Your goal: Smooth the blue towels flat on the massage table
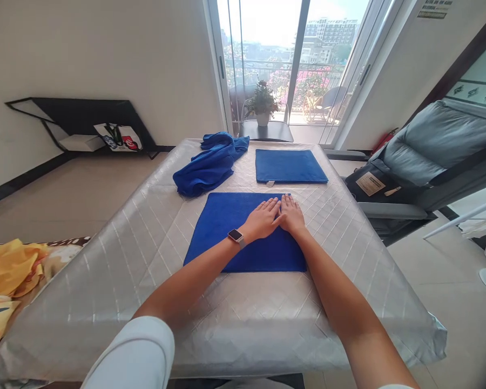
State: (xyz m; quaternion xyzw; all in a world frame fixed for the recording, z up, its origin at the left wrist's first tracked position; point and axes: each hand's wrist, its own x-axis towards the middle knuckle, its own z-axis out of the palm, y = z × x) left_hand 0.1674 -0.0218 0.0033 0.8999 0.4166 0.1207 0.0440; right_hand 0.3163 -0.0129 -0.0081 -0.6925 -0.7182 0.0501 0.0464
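Note:
A blue cloth [222, 227] lies spread flat on the silver-covered table in front of me. My left hand [263, 217] rests on it, palm down with fingers stretched out, near its far right part. Beside it, thumbs close together, my right hand [291, 213] presses flat at the cloth's far right corner. Farther back on the right lies a second blue cloth [291, 166], laid as a neat rectangle with a small white tag at its near edge. At the back left is a crumpled heap of blue cloth [213, 165]. Neither hand grips anything.
The silver quilted tablecloth [146, 259] hangs over the table edges. A chair with a potted plant [262, 102] stands beyond the far edge. To the right is a grey armchair [441, 146] with a black bag [383, 181]. Yellow fabric [14, 267] lies at the left.

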